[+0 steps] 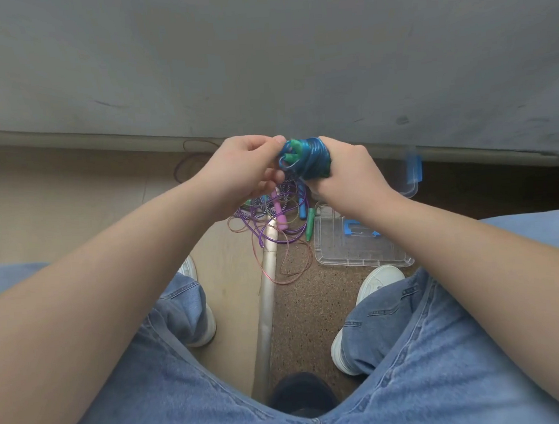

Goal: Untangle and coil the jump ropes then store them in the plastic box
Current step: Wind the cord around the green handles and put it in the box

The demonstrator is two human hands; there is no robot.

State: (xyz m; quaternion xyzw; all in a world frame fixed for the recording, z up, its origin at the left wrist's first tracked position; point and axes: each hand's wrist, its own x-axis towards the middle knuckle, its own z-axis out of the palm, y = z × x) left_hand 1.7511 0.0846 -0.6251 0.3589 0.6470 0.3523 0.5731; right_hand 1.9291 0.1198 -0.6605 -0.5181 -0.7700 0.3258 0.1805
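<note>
Hands meet: right hand (344, 170) grips a coiled blue plastic jump rope (310, 156); left hand (245, 168) pinches its green handles (292, 151). Springy, slick coil likely; hold across the loops. Clear plastic box (361, 259) lies below the right hand.

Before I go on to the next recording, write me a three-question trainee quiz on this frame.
1. True or false: the blue rope bundle already lies in the plastic box.
2. Which hand grips the bundle? A) right hand B) left hand C) neither
3. Fill in: the clear lid lies on the ____, beside the tangled ropes.

Key: 1 false, both hands hold it up in the air; 2 A, while the left hand pinches at its end; 3 floor.
</note>
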